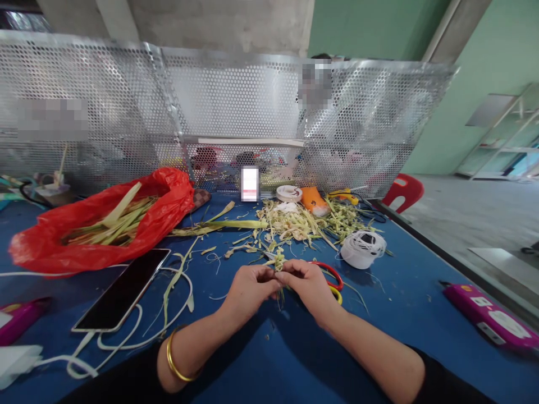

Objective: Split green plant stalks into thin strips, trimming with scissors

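Observation:
Close together over the blue table, my left hand (255, 285) and my right hand (306, 283) both pinch a small bundle of pale green plant strips (278, 260). The top of the bundle pokes up above my fingertips, and thin ends hang below them. Partly behind my right hand lie scissors with red and yellow handles (332, 275). Just beyond is a pile of pale green knotted plant pieces (290, 224). To the right of the pile stands a spool of white string (362, 248).
A red plastic bag (168, 196) of long dried leaves (113, 221) lies at left, near a phone (124, 289) with a white cable. A perforated metal screen (240, 101) closes off the back. An orange packet (314, 200) and a purple package (490, 314) lie to the right.

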{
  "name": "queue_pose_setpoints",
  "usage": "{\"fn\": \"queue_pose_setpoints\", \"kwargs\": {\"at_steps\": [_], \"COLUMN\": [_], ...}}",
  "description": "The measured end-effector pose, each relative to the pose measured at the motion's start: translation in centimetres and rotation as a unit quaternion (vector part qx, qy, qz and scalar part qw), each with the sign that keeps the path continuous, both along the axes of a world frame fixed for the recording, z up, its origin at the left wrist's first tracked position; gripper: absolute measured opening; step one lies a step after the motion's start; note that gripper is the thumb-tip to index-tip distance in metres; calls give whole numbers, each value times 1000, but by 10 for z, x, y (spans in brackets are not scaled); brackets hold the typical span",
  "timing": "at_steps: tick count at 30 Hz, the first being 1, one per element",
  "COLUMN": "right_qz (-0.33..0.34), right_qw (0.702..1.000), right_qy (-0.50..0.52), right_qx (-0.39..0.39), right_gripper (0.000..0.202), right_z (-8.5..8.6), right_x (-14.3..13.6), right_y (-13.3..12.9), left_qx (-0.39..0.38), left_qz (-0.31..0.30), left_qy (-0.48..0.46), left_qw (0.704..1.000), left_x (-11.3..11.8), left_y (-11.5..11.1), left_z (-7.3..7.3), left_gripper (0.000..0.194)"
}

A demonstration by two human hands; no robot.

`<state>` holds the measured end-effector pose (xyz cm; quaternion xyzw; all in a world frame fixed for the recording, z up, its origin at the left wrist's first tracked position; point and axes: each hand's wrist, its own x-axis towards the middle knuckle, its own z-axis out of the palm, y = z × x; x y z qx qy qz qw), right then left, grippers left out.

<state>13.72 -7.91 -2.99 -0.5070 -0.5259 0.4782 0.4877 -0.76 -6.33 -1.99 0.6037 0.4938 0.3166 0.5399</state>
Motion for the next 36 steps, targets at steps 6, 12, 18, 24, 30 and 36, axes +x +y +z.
{"fn": "queue_pose_setpoints", "kwargs": {"at_steps": [6,12,18,24,30,36], "right_qz": [-30,-28,-22,-17,-30,-12], "right_qw": [999,998,993,1000,999,991], "right_qy": [-34,-49,-100,-17,17,120], "right_qx": [22,18,56,13,11,-62], "right_gripper": [19,19,17,20,23,31], "right_z": [0,0,-3,2,7,4], "right_x": [1,2,5,4,4,7], "right_y": [0,2,1,0,-1,2], "left_qx": [-7,65,131,166,103,134], "left_qz": [-11,-28,-55,-82,-71,-95], "left_qy": [12,48,115,120,43,64], "left_qw": [1000,996,983,975,991,984], "left_x": [1,-3,-5,-5,-3,-3], "left_y": [-1,3,3,1,1,1], "left_z": [1,-9,-8,0,-6,1], "left_gripper": [12,15,13,10,8,16]}}
